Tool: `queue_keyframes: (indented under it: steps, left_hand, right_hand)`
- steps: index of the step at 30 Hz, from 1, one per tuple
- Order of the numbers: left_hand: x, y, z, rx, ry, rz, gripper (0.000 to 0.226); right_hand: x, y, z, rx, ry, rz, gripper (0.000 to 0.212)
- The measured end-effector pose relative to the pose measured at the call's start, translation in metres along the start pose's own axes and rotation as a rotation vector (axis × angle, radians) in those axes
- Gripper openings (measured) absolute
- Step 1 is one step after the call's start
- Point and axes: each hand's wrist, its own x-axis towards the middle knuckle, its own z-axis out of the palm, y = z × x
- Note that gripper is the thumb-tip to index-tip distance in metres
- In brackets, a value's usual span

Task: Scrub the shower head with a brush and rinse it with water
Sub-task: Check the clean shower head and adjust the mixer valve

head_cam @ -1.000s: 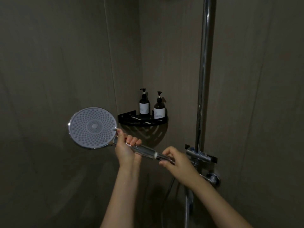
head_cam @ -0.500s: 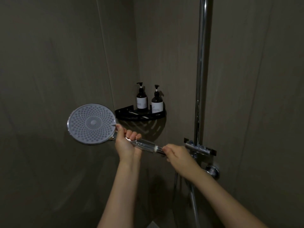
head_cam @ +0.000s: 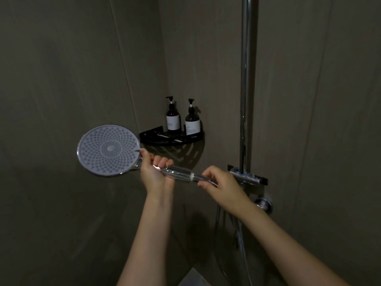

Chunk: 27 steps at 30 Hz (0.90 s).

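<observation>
A round chrome shower head [head_cam: 108, 150] with a grey nozzle face points toward me, held out to the left at chest height. My left hand [head_cam: 155, 172] is wrapped around the upper handle just below the face. My right hand [head_cam: 219, 182] pinches the lower end of the handle [head_cam: 181, 174] where the ribbed metal hose joins it. The hose [head_cam: 216, 218] drops down behind my right wrist. No brush is in sight.
A chrome riser pipe [head_cam: 246, 79] runs up the right wall, with a mixer bar [head_cam: 248, 178] and a round knob [head_cam: 263, 204] at its base. A black corner shelf [head_cam: 175, 140] holds two dark pump bottles [head_cam: 172, 118]. Dark tiled walls enclose the corner.
My right hand has slid slightly along the handle's lower end near the hose joint. The shower head and my left hand stay about where they were; the view has shifted a little.
</observation>
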Motion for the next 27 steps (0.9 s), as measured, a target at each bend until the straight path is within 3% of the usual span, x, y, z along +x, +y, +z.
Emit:
queue_keyframes:
  steps: [2,4,6,9,13,15,16,19,22,24,26,27]
  left_hand:
    - [-0.0007,-0.0005,-0.0004,-0.004,0.003,-0.004,0.041]
    - [-0.0005,0.0003,-0.0010,-0.008,0.008,-0.008,0.041]
    - [0.0005,0.0016,-0.0022,-0.020,0.012,-0.015,0.042]
    - [-0.0001,0.0021,-0.0035,-0.024,0.006,-0.021,0.042]
    - [-0.0013,0.0013,-0.0025,-0.018,0.003,-0.018,0.042]
    - [-0.0016,0.0022,-0.0025,-0.020,0.004,-0.017,0.041]
    - [-0.0021,0.0027,-0.0025,-0.021,0.006,-0.017,0.041]
    - [-0.0044,0.0027,-0.0033,-0.019,0.018,-0.011,0.041]
    - [-0.0066,0.0023,-0.0039,-0.014,0.023,-0.013,0.041]
    - [-0.0069,0.0027,-0.0047,-0.017,0.033,-0.011,0.041]
    - [-0.0073,0.0018,-0.0053,-0.013,0.036,-0.010,0.041]
    - [-0.0074,0.0011,-0.0059,-0.010,0.035,-0.010,0.041]
  right_hand:
    - [0.0000,-0.0003,0.0021,-0.003,0.017,0.017,0.015]
    - [-0.0012,-0.0009,0.0014,0.080,-0.007,0.024,0.009]
    - [-0.0028,0.0022,0.0020,0.120,-0.026,0.031,0.035]
    - [-0.0027,0.0019,0.0020,0.057,0.036,-0.007,0.012]
    - [-0.0037,0.0029,0.0014,0.177,0.036,-0.014,0.010]
    - [-0.0050,0.0049,0.0016,0.180,-0.024,0.012,0.037]
    - [-0.0053,0.0050,0.0019,0.131,-0.027,0.015,0.038]
    - [-0.0040,0.0052,0.0028,0.023,0.020,-0.026,0.006]
    - [-0.0035,0.0042,0.0032,0.072,0.015,-0.008,0.006]
    - [-0.0050,0.0032,0.0053,0.098,0.000,-0.001,0.018]
    - [-0.0043,0.0052,0.0063,0.030,0.019,0.006,0.004]
    - [-0.0041,0.0041,0.0056,0.015,0.034,0.012,0.016]
